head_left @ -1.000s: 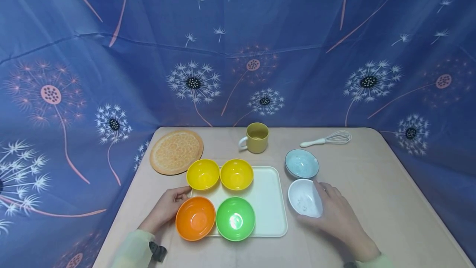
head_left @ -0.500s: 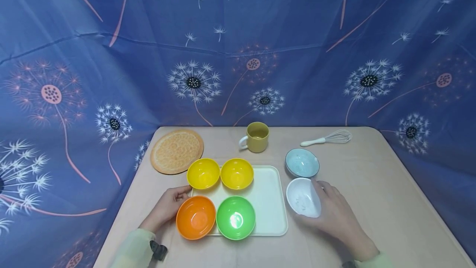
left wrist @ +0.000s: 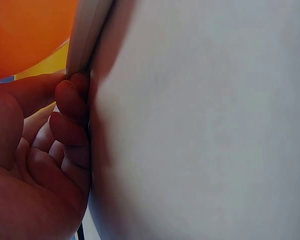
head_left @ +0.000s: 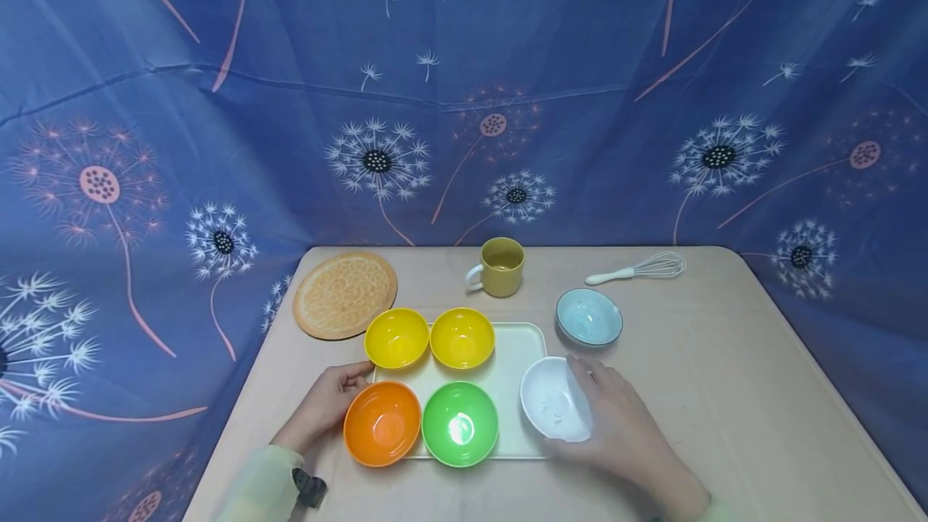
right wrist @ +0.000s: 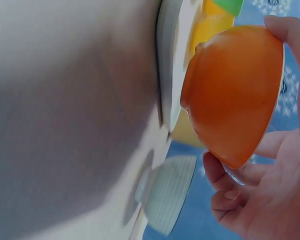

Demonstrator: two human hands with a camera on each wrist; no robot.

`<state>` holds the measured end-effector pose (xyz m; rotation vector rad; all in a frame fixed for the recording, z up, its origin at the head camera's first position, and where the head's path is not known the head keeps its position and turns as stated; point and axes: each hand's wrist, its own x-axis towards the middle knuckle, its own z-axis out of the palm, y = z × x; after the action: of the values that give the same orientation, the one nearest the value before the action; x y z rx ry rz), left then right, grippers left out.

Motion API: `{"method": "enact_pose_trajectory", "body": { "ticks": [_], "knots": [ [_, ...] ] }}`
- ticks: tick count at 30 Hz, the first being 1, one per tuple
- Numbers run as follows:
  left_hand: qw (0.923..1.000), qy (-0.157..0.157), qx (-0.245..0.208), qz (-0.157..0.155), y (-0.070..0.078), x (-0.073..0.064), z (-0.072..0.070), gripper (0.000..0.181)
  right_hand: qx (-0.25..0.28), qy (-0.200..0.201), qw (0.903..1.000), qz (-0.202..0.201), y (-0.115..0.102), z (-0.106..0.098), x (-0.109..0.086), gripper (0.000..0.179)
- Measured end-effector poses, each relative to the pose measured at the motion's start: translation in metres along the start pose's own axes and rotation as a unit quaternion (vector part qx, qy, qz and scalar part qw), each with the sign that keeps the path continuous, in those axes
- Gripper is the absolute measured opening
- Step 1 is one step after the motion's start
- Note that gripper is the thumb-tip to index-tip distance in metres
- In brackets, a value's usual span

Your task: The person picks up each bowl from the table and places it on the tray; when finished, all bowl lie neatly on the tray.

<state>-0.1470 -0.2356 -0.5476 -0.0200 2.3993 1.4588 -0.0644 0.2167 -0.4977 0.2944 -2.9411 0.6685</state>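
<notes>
My right hand (head_left: 625,430) holds a bowl (head_left: 553,398), white inside, by its rim over the right part of the white tray (head_left: 520,345). The right wrist view shows the bowl's orange outside (right wrist: 235,90), raised and tilted, with thumb and fingers on opposite sides of its rim. My left hand (head_left: 329,405) pinches the tray's left edge; in the left wrist view its fingers are curled against the tray rim (left wrist: 85,37). Two yellow bowls (head_left: 396,338) stand at the tray's back, and an orange bowl (head_left: 382,424) and a green bowl (head_left: 460,424) at its front.
A light blue bowl (head_left: 589,317) stands right of the tray. Behind are a mustard mug (head_left: 503,268) with a white handle and a whisk (head_left: 638,269). A round, pastry-patterned mat (head_left: 345,296) lies back left. A blue dandelion-print curtain (head_left: 464,87) borders the table (head_left: 747,393).
My right hand has carried the white-lined bowl left, from beside the tray to over its right part. The left hand has stayed at the tray's edge.
</notes>
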Motion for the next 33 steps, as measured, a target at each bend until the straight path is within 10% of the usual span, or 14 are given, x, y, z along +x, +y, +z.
{"method": "enact_pose_trajectory", "body": {
  "ticks": [33],
  "knots": [
    [0.9999, -0.002, -0.007, -0.009, 0.001, -0.001, 0.000, 0.050, -0.017, -0.050, 0.9985, -0.018, -0.017, 0.026, -0.003, 0.125]
  ]
}}
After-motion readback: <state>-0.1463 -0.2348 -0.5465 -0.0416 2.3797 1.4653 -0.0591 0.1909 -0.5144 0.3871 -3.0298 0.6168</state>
